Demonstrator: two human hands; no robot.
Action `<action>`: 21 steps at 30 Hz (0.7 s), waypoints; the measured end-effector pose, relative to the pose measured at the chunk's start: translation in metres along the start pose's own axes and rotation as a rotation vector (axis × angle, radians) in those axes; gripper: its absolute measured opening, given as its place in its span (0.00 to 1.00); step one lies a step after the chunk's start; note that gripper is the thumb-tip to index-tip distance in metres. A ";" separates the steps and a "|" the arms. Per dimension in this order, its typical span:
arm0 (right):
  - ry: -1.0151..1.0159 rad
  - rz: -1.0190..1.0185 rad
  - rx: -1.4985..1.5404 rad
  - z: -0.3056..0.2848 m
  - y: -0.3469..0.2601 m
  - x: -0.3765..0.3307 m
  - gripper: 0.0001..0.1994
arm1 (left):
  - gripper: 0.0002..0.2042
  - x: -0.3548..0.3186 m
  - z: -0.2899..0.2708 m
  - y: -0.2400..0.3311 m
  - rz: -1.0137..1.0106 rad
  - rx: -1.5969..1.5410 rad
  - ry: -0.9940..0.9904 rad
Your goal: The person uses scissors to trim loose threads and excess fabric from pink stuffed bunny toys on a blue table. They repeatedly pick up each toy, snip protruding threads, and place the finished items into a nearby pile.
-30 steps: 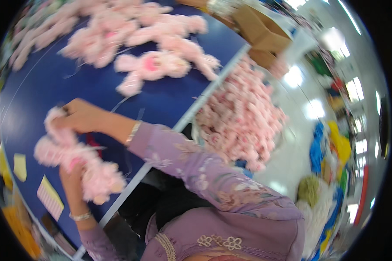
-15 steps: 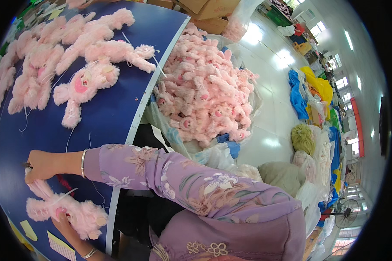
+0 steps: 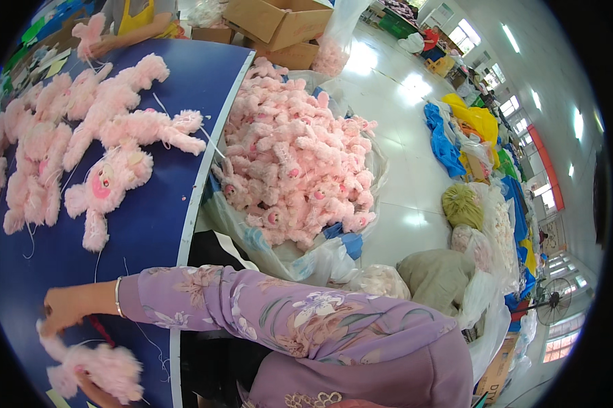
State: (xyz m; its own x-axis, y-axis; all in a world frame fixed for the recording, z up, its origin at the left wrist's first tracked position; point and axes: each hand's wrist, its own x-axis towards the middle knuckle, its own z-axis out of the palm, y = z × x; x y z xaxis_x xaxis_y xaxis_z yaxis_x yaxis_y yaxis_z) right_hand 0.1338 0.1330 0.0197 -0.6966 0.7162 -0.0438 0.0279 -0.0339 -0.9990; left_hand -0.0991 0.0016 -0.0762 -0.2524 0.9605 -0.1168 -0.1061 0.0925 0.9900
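Observation:
A fluffy pink plush toy (image 3: 112, 370), with long ears, lies at the near left of the blue table. My left hand (image 3: 92, 389) is closed on its head, partly cut off by the dark rim of the view. Above it, my right hand (image 3: 65, 307) reaches across from the right, fingers curled at the tip of one long ear. Whether a small tool is also in that hand I cannot make out. A dark red object (image 3: 102, 329) lies just below my right wrist, and loose white thread trails beside the toy.
More pink plush toys (image 3: 109, 180) with loose threads lie farther up the blue table (image 3: 150, 231). Past its edge, a large heap of them (image 3: 299, 156) fills a plastic-lined container. Another person's arm (image 3: 133, 34) holds a toy at the far end. Cardboard boxes (image 3: 279, 27) stand behind.
The view has shifted, so the table and heap sit lower. My hands stay at the same toy, and its face has turned out of sight. The other person has come into view.

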 end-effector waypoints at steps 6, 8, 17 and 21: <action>-0.224 -0.164 -0.367 0.028 0.031 0.009 0.36 | 0.27 -0.019 0.043 0.052 0.074 0.014 0.206; -0.249 -0.163 -0.364 0.033 0.036 0.013 0.40 | 0.28 -0.022 0.048 0.059 0.092 0.012 0.243; -0.320 -0.302 -0.324 0.033 0.036 0.020 0.42 | 0.29 -0.007 0.009 0.090 0.070 -0.161 0.191; -0.381 -0.271 -0.291 0.030 0.028 0.015 0.41 | 0.29 -0.011 0.015 0.102 0.126 -0.097 0.180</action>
State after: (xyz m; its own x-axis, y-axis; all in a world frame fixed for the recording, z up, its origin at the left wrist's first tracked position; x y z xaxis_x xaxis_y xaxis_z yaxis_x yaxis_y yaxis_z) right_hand 0.1027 0.1219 -0.0092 -0.9150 0.3680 0.1653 -0.0286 0.3495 -0.9365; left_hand -0.0924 0.0047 0.0268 -0.4360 0.8998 -0.0139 -0.1524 -0.0587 0.9866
